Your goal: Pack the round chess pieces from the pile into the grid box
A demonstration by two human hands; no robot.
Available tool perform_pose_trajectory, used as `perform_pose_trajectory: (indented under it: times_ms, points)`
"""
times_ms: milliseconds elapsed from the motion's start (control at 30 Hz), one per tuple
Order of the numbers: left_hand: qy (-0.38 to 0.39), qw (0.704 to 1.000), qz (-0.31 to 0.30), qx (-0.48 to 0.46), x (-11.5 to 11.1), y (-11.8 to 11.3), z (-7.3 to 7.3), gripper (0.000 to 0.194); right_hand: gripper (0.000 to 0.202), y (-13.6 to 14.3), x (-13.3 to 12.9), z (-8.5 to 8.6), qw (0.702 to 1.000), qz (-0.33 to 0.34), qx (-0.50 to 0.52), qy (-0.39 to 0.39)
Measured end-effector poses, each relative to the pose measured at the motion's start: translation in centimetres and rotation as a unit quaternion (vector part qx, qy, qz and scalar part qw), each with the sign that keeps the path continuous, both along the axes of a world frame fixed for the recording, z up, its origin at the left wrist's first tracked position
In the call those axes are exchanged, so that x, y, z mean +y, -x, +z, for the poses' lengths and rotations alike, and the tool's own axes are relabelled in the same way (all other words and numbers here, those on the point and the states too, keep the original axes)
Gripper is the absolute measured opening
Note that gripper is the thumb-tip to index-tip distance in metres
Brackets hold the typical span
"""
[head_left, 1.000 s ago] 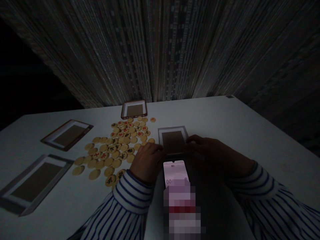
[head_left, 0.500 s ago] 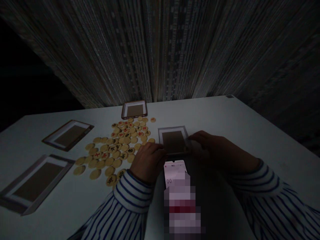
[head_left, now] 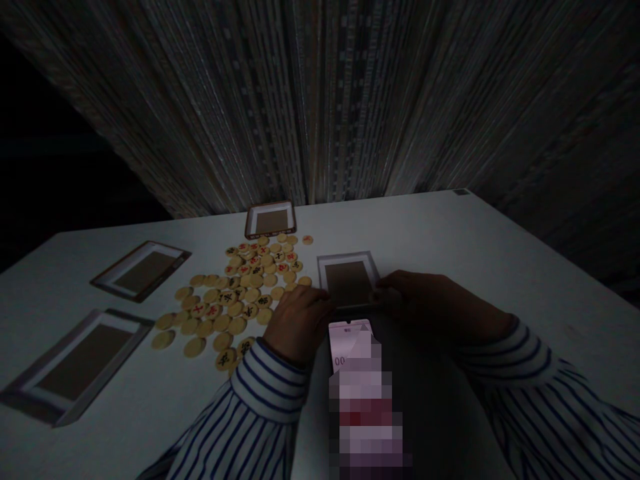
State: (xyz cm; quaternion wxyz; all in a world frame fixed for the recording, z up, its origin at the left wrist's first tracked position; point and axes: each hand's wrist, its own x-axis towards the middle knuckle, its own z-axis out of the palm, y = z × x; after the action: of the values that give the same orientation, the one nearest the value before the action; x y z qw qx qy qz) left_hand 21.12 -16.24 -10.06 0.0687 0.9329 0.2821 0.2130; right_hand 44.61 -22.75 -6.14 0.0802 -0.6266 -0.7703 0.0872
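Note:
An open shallow box (head_left: 347, 280) with a pale rim and brown bottom lies on the table in front of me. My left hand (head_left: 299, 321) holds its near left corner, fingers curled on the edge. At the near right corner, my right hand (head_left: 425, 300) grips the rim, its thumb on the inner side. Wooden Chinese chess pieces (head_left: 253, 294) are spread to the left of my left hand, some showing red or black characters, others blank. Dim light hides the undersides of both hands.
A lit phone (head_left: 347, 337) lies between my forearms, partly blurred out. Two open boxes, one (head_left: 93, 353) nearer and one (head_left: 145, 269) farther, lie on the left. Another box (head_left: 271, 220) sits behind the pieces. A patterned curtain (head_left: 320, 100) hangs beyond the white table (head_left: 450, 233).
My right thumb has come onto the box's rim at the near right corner. The box and my left hand stay almost in place; the view shifts slightly.

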Motion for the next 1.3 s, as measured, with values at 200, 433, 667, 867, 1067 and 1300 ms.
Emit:
perform_pose_trajectory:
  times_ms: [200,433,667,867,1067,1300]
  points:
    - [0.01,1.0,0.002,0.005,-0.01,0.05,-0.09,0.02,0.026,0.35,-0.04,0.63,1.0,-0.012,-0.005,0.026]
    - [0.005,1.0,-0.005,-0.003,0.11,0.09,-0.18,0.02,0.023,0.27,-0.01,0.41,1.0,0.001,-0.002,0.009]
    - [0.007,1.0,-0.011,-0.007,0.12,0.13,-0.27,0.02,0.021,0.26,-0.01,0.44,1.0,0.0,-0.008,0.013]
    - [0.011,1.0,-0.011,-0.014,0.11,0.07,-0.32,0.02,0.021,0.47,-0.06,0.88,0.999,-0.011,-0.002,0.037]
    - [0.006,1.0,-0.008,-0.01,0.12,0.06,-0.31,0.019,0.021,0.19,-0.05,0.46,1.0,-0.007,-0.003,0.024]
    - [0.005,1.0,-0.006,-0.011,0.15,0.01,-0.38,0.019,0.02,0.53,0.02,0.84,1.0,-0.005,-0.019,0.024]
